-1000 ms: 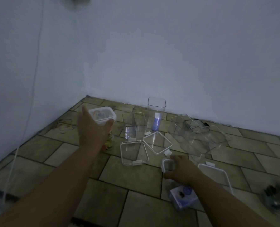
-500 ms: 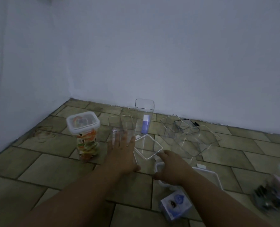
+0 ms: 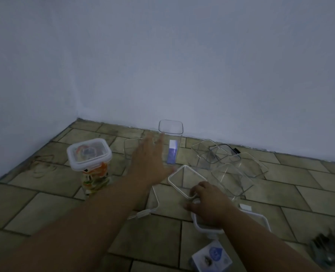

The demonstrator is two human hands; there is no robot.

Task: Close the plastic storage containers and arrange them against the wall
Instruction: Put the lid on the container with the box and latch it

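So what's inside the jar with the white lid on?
Through the clear wall of the lidded jar, orange, green and white bits show; what they are is unclear. The left forearm covers its bottom corner.

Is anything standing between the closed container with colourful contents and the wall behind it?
Nothing visible does. Behind the closed clear plastic container with a white-rimmed lid and colourful contents, only bare floor tiles lie up to the pale back wall. The open clear container stands to its right.

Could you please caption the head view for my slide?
Left hand extended toward a tall open container; a lidded container stands nearby.
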